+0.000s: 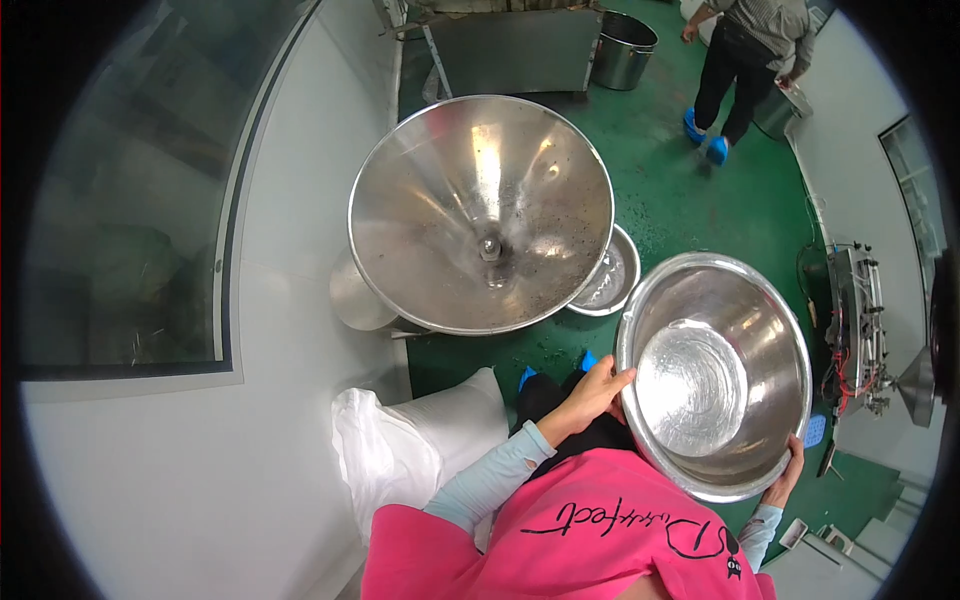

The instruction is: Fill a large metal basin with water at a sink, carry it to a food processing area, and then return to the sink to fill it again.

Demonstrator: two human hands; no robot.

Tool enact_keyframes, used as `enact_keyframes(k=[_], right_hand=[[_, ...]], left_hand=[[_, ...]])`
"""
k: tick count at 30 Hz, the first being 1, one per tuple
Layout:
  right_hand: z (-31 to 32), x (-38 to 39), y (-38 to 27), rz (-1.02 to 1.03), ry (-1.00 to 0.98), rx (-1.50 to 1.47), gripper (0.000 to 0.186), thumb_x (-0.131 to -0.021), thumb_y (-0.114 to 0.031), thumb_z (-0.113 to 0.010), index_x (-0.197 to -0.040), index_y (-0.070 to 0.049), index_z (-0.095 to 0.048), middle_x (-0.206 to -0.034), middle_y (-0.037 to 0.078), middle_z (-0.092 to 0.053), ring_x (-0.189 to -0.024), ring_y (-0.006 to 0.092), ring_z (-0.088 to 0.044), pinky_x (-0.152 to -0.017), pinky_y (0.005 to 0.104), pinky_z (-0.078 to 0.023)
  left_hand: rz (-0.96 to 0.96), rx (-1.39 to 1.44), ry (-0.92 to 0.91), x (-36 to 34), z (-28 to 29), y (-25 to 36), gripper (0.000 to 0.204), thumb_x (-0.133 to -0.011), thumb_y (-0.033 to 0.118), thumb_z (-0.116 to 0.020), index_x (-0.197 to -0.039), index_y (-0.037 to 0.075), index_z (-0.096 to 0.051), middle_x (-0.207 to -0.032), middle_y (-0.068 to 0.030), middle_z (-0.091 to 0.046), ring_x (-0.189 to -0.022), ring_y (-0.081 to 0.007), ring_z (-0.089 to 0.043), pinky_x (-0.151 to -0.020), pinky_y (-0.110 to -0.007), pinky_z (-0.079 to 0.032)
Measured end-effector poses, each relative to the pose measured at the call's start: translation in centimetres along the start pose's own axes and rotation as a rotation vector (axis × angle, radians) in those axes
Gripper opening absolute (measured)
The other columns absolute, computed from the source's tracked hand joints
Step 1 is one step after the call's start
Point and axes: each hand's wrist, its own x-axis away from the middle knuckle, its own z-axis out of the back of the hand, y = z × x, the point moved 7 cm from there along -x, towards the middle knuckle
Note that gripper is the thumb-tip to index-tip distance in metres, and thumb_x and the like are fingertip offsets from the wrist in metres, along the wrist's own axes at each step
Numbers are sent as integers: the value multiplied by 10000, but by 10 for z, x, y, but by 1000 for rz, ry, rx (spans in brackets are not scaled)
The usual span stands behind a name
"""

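Head view: steel bowl (715,375), right of centre, is pinched at its rim by left hand (592,398) on the left and right hand (785,472) at lower right, probably opposed to balance its width, near the conical hopper (465,205), upper centre.

Fairly bright, even light, seemingly from overhead, throws strong glare onto the bottom of the steel basin (700,390) between the left hand (588,398) and the right hand (785,474), and a bright streak down the conical steel hopper (450,200) ahead of the left hand. Well left of both hands, the window (140,200) is dim and hazy with faint reflections. The hands look reasonably sharp, while fisheye distortion bows the window's edge and black vignetting swallows the corners.
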Motion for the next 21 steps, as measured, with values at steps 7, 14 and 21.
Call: enact_keyframes(k=[7, 14, 21], right_hand=[[-12, 19, -4, 19, 7, -37, 142, -727, -120, -514, -841, -37, -504, -816, 63, -536, -740, 176, -525, -693, 277, -442], [-12, 30, -4, 61, -22, -70, 229, -745, -134, -508, -916, 18, -527, -867, 108, -569, -779, 205, -551, -722, 288, -458], [-29, 40, -8, 108, -56, -166, 259, -737, -61, -500, -987, 0, -477, -951, 127, -530, -869, 235, -523, -792, 326, -434]], left_hand=[[19, 2, -20, -1, 0, 3, 289, -839, 231, -447, -952, -17, -351, -825, -122, -494, -638, -162, -547, -442, -289, -479], [81, -7, -55, 2, 0, -3, 328, -826, 195, -477, -1051, 10, -327, -901, -109, -500, -745, -146, -541, -577, -276, -476], [107, 152, -252, 10, -15, -12, 294, -830, 161, -459, -1067, 17, -361, -937, -100, -490, -794, -161, -531, -670, -304, -468]])
